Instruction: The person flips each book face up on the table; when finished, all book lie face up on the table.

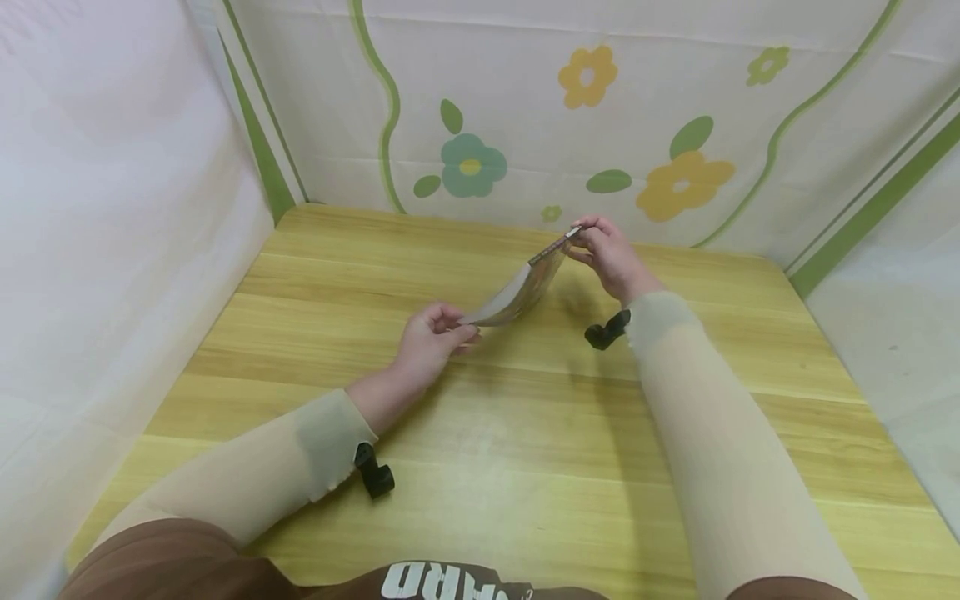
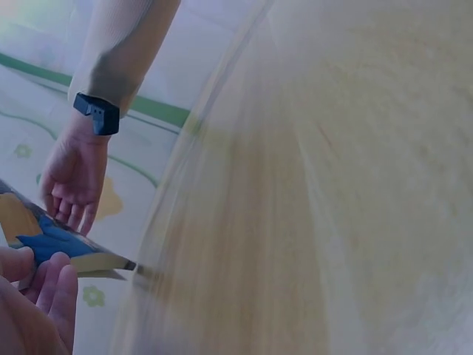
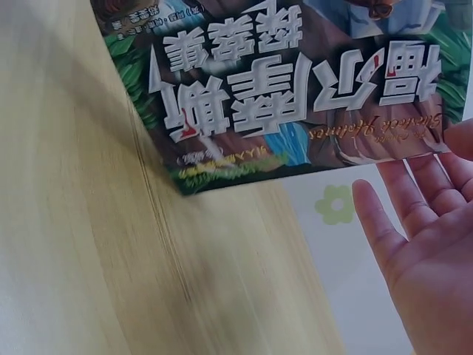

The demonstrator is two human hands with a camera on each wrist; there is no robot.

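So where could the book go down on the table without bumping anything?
The wooden table is bare almost everywhere. The widest free patch lies between the two forearms, near the person. More bare wood runs along the left curtain and the right edge. The only crowded spot is mid-table, where the left hand and right hand hold the book.

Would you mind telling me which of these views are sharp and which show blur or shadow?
Head view: sharp and evenly lit, with soft shadows on the table under the book and the right hand. Left wrist view: the wood is smeared by motion blur, and the left hand is soft at the corner. Right wrist view: the wood streaks, yet the cover print stays readable.
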